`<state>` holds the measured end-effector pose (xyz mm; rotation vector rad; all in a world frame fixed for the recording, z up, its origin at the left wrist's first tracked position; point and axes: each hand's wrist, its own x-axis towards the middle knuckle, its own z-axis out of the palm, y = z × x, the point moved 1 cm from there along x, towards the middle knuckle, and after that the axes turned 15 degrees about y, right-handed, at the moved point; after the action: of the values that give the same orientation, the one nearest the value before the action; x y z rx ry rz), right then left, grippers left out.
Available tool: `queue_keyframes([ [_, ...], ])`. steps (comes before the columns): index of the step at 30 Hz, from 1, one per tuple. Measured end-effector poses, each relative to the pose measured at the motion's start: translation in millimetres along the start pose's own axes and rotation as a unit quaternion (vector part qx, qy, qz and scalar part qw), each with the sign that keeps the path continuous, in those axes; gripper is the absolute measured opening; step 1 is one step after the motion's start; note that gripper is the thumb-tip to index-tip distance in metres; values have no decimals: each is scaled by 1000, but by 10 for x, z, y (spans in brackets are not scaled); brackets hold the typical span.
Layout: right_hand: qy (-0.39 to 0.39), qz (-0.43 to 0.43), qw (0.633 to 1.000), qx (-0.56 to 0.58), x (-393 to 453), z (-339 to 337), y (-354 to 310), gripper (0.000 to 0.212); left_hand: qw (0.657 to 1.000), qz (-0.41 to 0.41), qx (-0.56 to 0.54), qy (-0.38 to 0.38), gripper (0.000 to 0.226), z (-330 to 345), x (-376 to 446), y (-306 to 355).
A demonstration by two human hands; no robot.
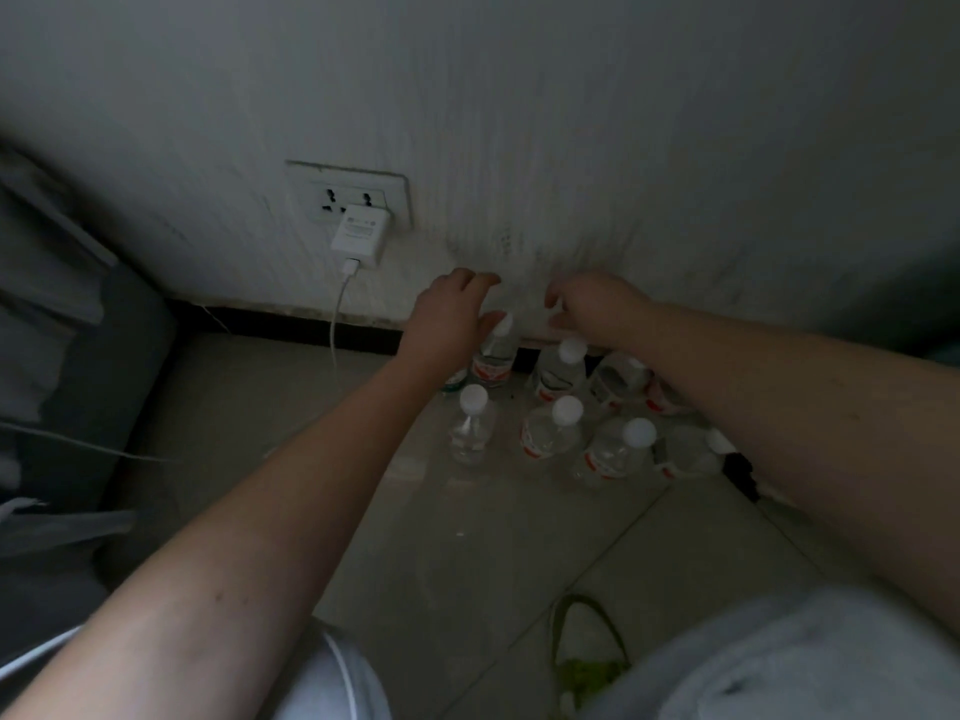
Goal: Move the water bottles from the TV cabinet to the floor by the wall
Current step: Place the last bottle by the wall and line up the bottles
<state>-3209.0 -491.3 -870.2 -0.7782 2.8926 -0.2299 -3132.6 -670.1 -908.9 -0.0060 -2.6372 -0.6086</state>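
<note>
Several full water bottles (549, 427) stand along the floor's (467, 553) wall edge: heavyish, smooth, squashy; grip mid-body. Left hand (451, 318) touches one cap (502, 321); right hand (592, 309), loosely curled, holds nothing.

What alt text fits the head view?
Both hands, left and right, reach over clear, white-capped bottles standing on the tiled floor by a wall. A white charger sits in a wall socket to the left.

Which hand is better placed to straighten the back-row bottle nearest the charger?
Probably the left hand. Its thumb sits right beside that bottle at the cap, while the right hand hovers further right, above the next bottle.
</note>
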Motion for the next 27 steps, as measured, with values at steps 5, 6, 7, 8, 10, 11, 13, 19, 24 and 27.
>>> queue_keyframes([
  [5,-3,36,999,-34,-343,-115,343,40,988,124,-50,-72,42,81,117,404],
  [6,-12,47,998,-43,-417,-123,408,41,983,141,-50,-102,43,116,120,474],
  [7,-23,58,997,-51,-489,-126,467,43,978,157,-45,-132,45,156,118,538],
  [8,-34,68,995,-57,-549,-121,525,44,971,172,-35,-160,46,194,114,593],
  [10,-49,82,993,-71,-662,-104,612,44,961,189,-9,-204,48,250,114,687],
  [11,-52,85,992,-76,-711,-96,640,43,957,189,3,-222,48,275,114,721],
  [13,-48,91,992,-74,-782,-76,684,40,951,179,34,-248,45,319,117,776],
  [19,-33,86,996,-12,-815,0,738,32,952,148,97,-251,42,397,144,880],
  [24,-59,77,995,-11,-677,62,647,40,945,147,112,-270,48,499,159,879],
  [27,-62,104,992,-25,-645,88,604,33,949,147,121,-253,39,537,124,904],
])
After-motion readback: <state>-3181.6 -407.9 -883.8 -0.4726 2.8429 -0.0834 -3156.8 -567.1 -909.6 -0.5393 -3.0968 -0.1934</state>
